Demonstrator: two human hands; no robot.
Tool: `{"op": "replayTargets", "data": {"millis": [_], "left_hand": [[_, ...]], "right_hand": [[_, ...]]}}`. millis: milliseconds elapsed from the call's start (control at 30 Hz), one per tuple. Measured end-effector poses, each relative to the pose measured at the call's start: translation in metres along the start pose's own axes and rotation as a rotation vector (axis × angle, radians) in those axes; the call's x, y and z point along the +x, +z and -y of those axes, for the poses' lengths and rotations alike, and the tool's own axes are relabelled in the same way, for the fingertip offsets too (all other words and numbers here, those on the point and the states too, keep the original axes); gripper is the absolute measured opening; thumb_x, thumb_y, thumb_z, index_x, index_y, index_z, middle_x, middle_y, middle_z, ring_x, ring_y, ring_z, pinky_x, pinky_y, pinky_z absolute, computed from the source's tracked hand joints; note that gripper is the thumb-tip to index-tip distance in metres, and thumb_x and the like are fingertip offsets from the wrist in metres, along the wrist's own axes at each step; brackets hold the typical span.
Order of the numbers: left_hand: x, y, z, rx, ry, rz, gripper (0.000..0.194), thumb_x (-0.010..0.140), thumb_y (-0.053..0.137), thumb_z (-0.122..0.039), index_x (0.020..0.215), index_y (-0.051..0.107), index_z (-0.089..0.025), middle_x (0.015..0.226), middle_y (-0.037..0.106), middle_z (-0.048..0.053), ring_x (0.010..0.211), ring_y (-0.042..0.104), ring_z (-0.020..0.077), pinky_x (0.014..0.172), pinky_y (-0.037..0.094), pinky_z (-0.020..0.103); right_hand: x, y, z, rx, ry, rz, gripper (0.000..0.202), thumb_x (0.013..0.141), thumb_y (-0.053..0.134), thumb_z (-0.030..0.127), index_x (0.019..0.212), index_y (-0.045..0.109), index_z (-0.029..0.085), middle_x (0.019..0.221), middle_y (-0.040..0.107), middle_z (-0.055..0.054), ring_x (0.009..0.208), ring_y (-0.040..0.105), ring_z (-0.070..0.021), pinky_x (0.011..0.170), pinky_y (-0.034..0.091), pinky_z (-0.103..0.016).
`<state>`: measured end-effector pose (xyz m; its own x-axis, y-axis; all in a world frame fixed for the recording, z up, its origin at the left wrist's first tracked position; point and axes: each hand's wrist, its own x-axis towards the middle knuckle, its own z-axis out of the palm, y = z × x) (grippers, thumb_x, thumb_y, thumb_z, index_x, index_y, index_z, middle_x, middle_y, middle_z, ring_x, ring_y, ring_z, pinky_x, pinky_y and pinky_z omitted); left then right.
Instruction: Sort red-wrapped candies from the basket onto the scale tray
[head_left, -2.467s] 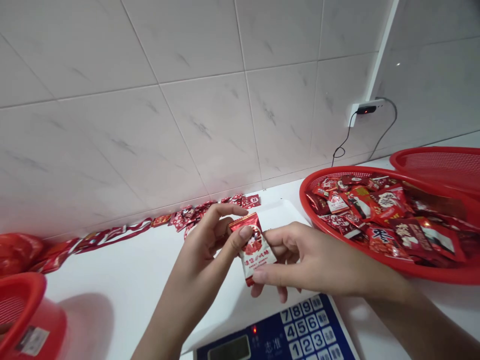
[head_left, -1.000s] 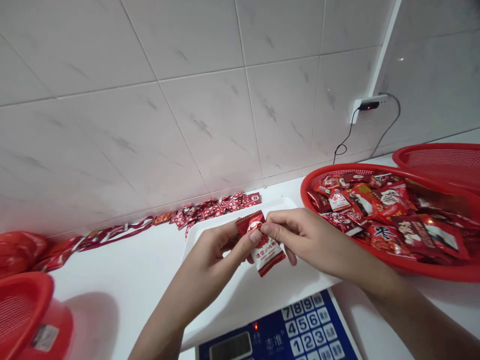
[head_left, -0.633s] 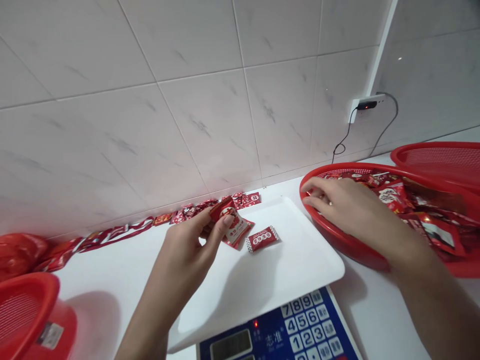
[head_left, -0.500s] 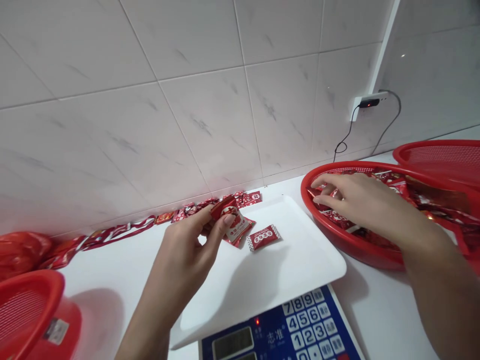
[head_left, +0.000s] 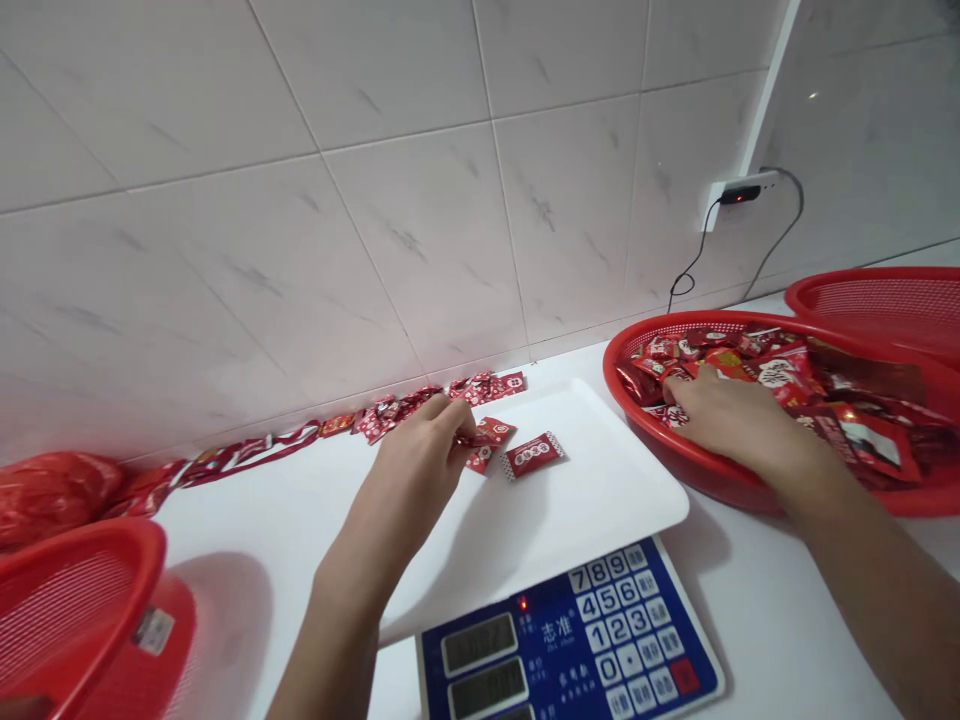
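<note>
Over the far left part of the white scale tray [head_left: 592,480], my left hand [head_left: 420,470] is closed, its fingertips pinching a red candy packet [head_left: 491,432]; the fingers hide part of it. Just right of them, a dark red packet with dotted ends [head_left: 534,455] lies flat on the tray. My right hand [head_left: 724,410] reaches into a red plastic basket [head_left: 690,480] full of red wrapped candies [head_left: 784,370]. Its fingers are bent down among the packets near the basket's left side, and what they grip is hidden.
Below the tray is the scale's blue keypad panel [head_left: 555,640]. Another red basket [head_left: 82,600] stands at the lower left, with a red bag [head_left: 56,495] behind it. Red packets [head_left: 397,410] line the wall. A further basket [head_left: 885,300] and a plugged-in cord [head_left: 694,265] are at the right.
My left hand has turned over and lowered the packet onto the tray. My right hand has moved slightly right and down, its fingers now deeper among the candies.
</note>
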<state>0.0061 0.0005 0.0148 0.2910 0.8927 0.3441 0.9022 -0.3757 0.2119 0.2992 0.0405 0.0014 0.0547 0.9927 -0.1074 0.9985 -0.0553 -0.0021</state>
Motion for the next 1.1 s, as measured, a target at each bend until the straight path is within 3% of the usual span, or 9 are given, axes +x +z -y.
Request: {"op": "replayTargets", "data": {"millis": [233, 467, 567, 700, 800, 867, 967, 1000, 1100], "left_hand": [[-0.005, 0.006, -0.003, -0.039, 0.028, 0.197, 0.026, 0.09, 0.052, -0.006, 0.085, 0.072, -0.022, 0.092, 0.074, 0.005, 0.079, 0.069, 0.0215, 0.069, 0.046, 0.03], [-0.013, -0.016, -0.007, -0.071, 0.004, 0.043, 0.015, 0.096, 0.061, -0.027, 0.102, 0.074, -0.027, 0.095, 0.08, 0.004, 0.079, 0.072, 0.0237, 0.067, 0.048, 0.031], [-0.015, -0.021, -0.009, -0.108, 0.027, -0.042, 0.013, 0.094, 0.062, -0.029, 0.097, 0.074, -0.028, 0.09, 0.08, 0.002, 0.075, 0.072, 0.0223, 0.064, 0.049, 0.03], [-0.012, -0.023, -0.015, -0.22, 0.041, -0.151, 0.014, 0.094, 0.06, -0.031, 0.09, 0.072, -0.026, 0.084, 0.078, 0.002, 0.076, 0.072, 0.0211, 0.065, 0.053, 0.029], [-0.01, -0.02, -0.021, -0.349, -0.035, -0.193, 0.017, 0.094, 0.064, -0.039, 0.096, 0.073, -0.025, 0.091, 0.079, 0.003, 0.082, 0.074, 0.0216, 0.065, 0.055, 0.029], [-0.008, -0.016, -0.026, -0.474, -0.103, -0.137, 0.028, 0.094, 0.065, -0.046, 0.11, 0.072, -0.024, 0.101, 0.08, 0.006, 0.088, 0.075, 0.0227, 0.066, 0.057, 0.029], [-0.008, -0.008, -0.032, -0.699, -0.135, 0.056, 0.045, 0.096, 0.058, -0.054, 0.127, 0.064, -0.021, 0.105, 0.078, 0.009, 0.086, 0.074, 0.0221, 0.068, 0.06, 0.031], [-0.008, -0.005, -0.033, -0.771, -0.136, 0.108, 0.047, 0.097, 0.057, -0.055, 0.128, 0.062, -0.02, 0.101, 0.078, 0.009, 0.082, 0.074, 0.0213, 0.068, 0.061, 0.031], [-0.008, 0.0, -0.033, -0.887, -0.143, 0.128, 0.04, 0.096, 0.06, -0.048, 0.124, 0.06, -0.019, 0.083, 0.074, 0.004, 0.074, 0.072, 0.0194, 0.067, 0.061, 0.031]], "right_hand": [[0.007, 0.007, -0.008, 0.044, -0.089, 0.031, 0.032, 0.091, 0.052, 0.014, 0.117, 0.071, 0.015, 0.11, 0.075, -0.017, 0.098, 0.071, -0.0331, 0.075, 0.049, -0.037], [0.004, -0.004, -0.007, 0.042, -0.035, -0.038, 0.036, 0.092, 0.051, 0.011, 0.121, 0.072, 0.016, 0.12, 0.073, -0.018, 0.108, 0.069, -0.0365, 0.078, 0.047, -0.039], [-0.001, -0.017, -0.013, 0.135, 0.024, -0.181, 0.037, 0.094, 0.052, 0.016, 0.126, 0.071, 0.02, 0.117, 0.074, -0.016, 0.108, 0.069, -0.0362, 0.078, 0.049, -0.04], [-0.007, -0.038, -0.018, 0.431, 0.055, -0.524, 0.032, 0.095, 0.057, 0.018, 0.123, 0.073, 0.017, 0.102, 0.077, -0.015, 0.102, 0.07, -0.0318, 0.084, 0.049, -0.041], [-0.005, -0.046, -0.002, 0.79, -0.077, -0.73, 0.028, 0.09, 0.063, 0.01, 0.114, 0.076, 0.016, 0.1, 0.078, -0.011, 0.095, 0.072, -0.0241, 0.084, 0.052, -0.036], [-0.005, -0.041, 0.021, 1.168, -0.305, -0.669, 0.022, 0.088, 0.068, 0.013, 0.109, 0.075, 0.017, 0.1, 0.079, -0.008, 0.092, 0.074, -0.0207, 0.08, 0.056, -0.032], [-0.011, -0.021, 0.063, 1.586, -0.6, -0.341, 0.024, 0.086, 0.077, 0.026, 0.109, 0.072, 0.022, 0.106, 0.079, -0.004, 0.097, 0.074, -0.0195, 0.085, 0.06, -0.034], [-0.015, -0.014, 0.074, 1.642, -0.661, -0.258, 0.022, 0.087, 0.077, 0.025, 0.108, 0.071, 0.024, 0.105, 0.078, -0.003, 0.099, 0.074, -0.0189, 0.088, 0.06, -0.035], [-0.023, -0.001, 0.093, 1.73, -0.72, -0.203, 0.023, 0.088, 0.075, 0.024, 0.111, 0.069, 0.027, 0.108, 0.077, -0.001, 0.104, 0.072, -0.0181, 0.096, 0.058, -0.036]]}}
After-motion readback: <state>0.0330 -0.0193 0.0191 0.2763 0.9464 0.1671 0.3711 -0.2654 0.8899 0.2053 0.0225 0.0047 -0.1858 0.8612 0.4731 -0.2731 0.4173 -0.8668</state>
